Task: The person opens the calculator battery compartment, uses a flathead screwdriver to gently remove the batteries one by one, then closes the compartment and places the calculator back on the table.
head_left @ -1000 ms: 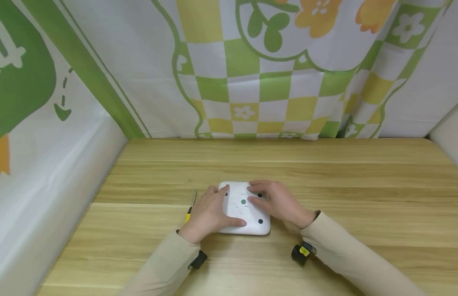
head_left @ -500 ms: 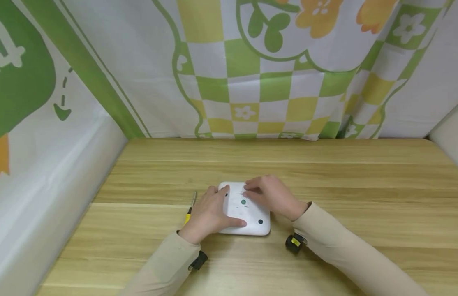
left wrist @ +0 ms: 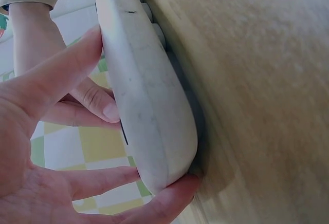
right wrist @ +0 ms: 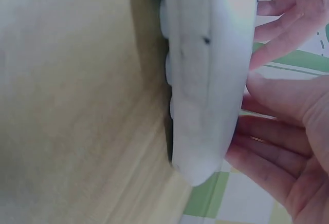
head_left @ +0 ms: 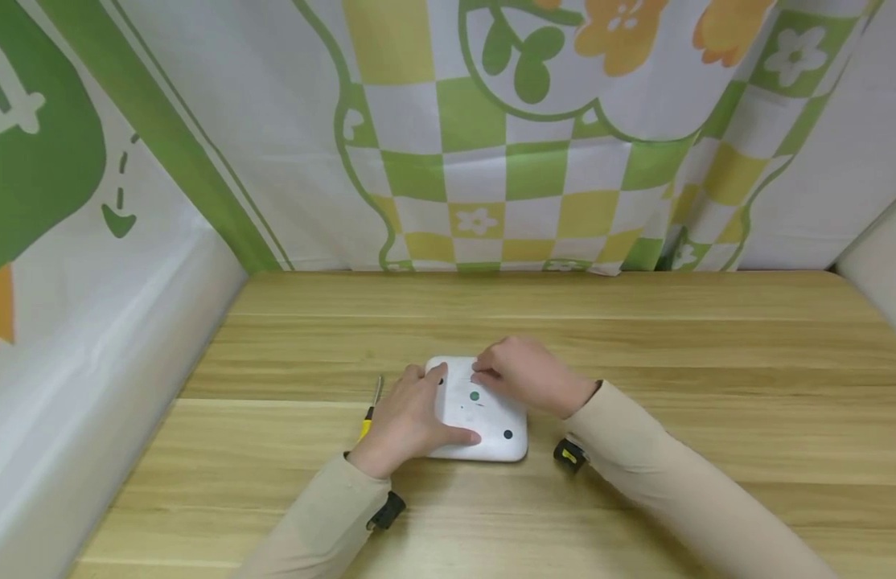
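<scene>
A white calculator (head_left: 490, 416) lies face down on the wooden table, its back carrying a green dot and dark round feet. Rounded keys (left wrist: 158, 33) show along its underside in both wrist views. My left hand (head_left: 408, 418) grips its left side, the thumb lying on the back and fingers wrapped about the far left corner. With bent fingers, my right hand (head_left: 529, 376) touches the far part of the back, thumb and fingertips apart in the right wrist view. That hand covers the calculator's far right corner.
Left of the calculator, partly behind the left hand, lies a screwdriver (head_left: 367, 422) with a yellow and black handle. A printed curtain (head_left: 535, 177) hangs along the table's far edge. Each wrist wears a small black camera (head_left: 569, 455).
My right hand has shifted a little left and away from me across the calculator's back, its fingers drawing more together. My left hand and the calculator have stayed in place.
</scene>
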The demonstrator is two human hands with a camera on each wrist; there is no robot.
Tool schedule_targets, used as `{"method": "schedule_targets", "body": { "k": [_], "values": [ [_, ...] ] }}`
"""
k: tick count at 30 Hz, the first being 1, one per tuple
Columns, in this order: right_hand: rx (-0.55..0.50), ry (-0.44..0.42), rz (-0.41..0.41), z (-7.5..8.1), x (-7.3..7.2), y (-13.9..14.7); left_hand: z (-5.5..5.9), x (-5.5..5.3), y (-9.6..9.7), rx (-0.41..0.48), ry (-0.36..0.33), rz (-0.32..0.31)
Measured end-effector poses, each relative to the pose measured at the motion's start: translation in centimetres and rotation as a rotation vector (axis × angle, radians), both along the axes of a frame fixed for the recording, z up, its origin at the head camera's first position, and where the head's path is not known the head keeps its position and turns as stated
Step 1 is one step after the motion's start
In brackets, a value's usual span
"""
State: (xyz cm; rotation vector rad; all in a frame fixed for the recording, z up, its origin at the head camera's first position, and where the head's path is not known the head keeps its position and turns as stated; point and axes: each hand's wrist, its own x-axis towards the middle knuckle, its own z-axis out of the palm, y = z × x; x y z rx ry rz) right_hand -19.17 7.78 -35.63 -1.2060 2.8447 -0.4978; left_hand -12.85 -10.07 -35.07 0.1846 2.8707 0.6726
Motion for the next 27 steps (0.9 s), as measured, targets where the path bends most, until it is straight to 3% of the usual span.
{"method": "schedule_targets", "body": {
  "k": [7,13,20,27],
  "values": [
    [0.123,0.117,0.098,0.31,0.12,-0.24,-0.08,-0.01,0.02,0.004,0.011,-0.002],
    [0.137,0.116,0.103,0.19,0.35,-0.37,-0.04,-0.09,0.02,-0.001,0.006,0.001],
    [0.012,0.029,0.051,0.24,0.27,-0.38,-0.02,-0.18,-0.01,0.002,0.003,-0.004],
    [-0.135,-0.016,-0.074,-0.47,0.15,-0.15,-0.06,-0.16,-0.01,0.004,0.003,-0.003]
  ]
}}
